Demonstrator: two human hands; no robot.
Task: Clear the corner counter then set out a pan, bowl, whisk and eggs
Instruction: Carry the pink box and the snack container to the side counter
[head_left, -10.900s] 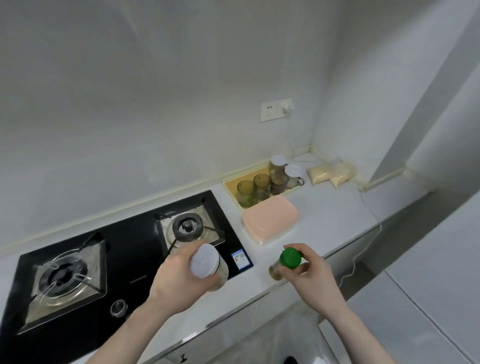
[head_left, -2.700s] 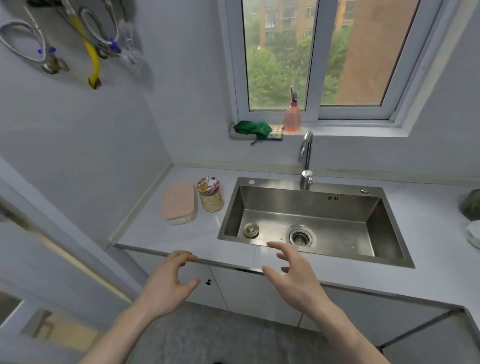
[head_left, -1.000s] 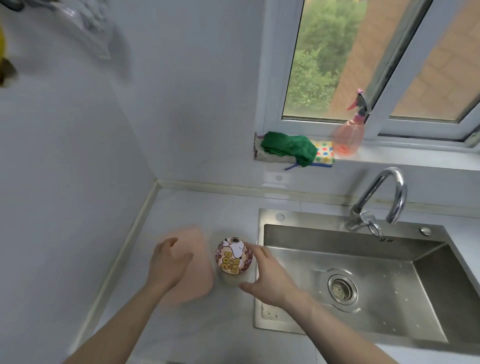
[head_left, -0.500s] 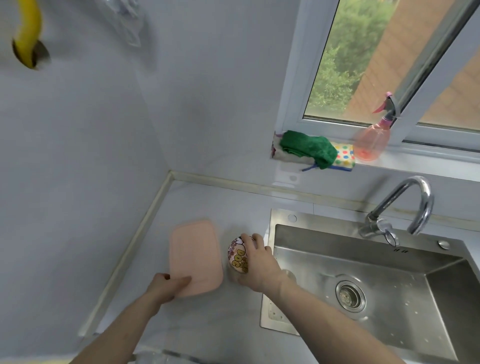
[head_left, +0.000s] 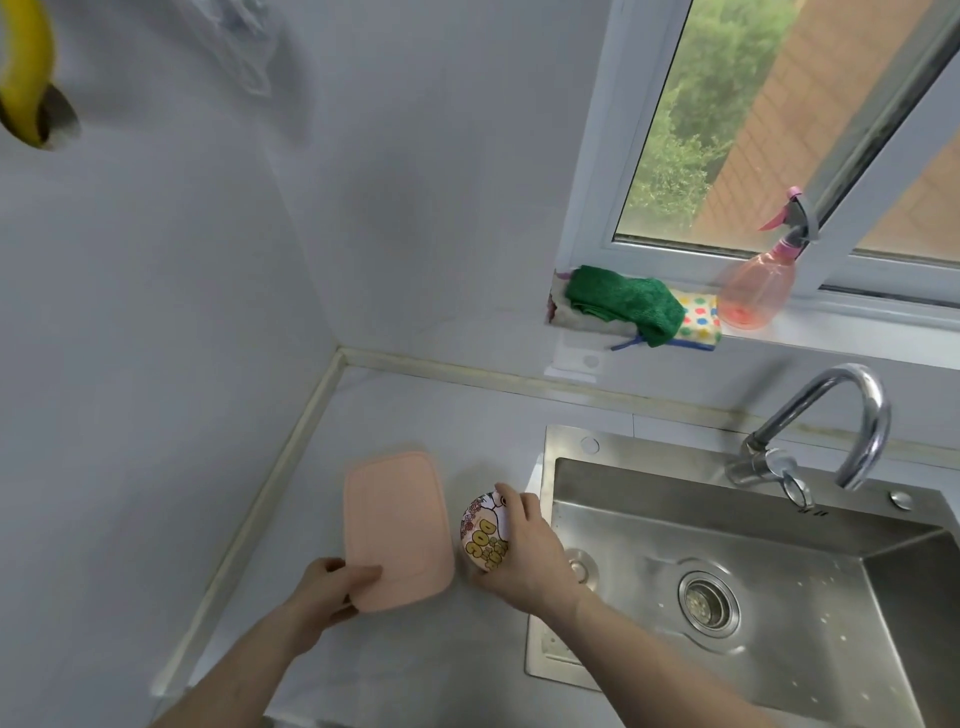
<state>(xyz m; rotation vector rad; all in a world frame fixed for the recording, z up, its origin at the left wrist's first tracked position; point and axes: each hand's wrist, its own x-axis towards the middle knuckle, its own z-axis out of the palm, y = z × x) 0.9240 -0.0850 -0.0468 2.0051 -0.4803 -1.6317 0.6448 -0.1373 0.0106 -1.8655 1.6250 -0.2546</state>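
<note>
Corner counter (head_left: 415, 415) of pale grey stone, wedged between a grey wall and a stainless steel sink (head_left: 753, 571), carries 2 items, and both are in the grip of a person clearing it. Left hand (head_left: 332, 587) pinches the near short edge of a flat, pink, rounded-rectangle plastic container (head_left: 397, 525), thumb on the lid and fingers curled beneath. Right hand (head_left: 524, 551) is curled over the top and side of a short round jar with a cartoon-printed lid (head_left: 483, 535), which stands just beside the container and close to the sink rim. A curved chrome faucet (head_left: 831, 441) rises behind the basin; on the windowsill sit a folded green cloth (head_left: 623, 301) and a pink spray bottle (head_left: 758, 291). Neither item looks lifted clear of the surface. Judged from this, the step in hand is the pick-up: the container would carry best held level with fingers well under its base, the jar kept upright and gripped by its body rather than the lid alone.
</note>
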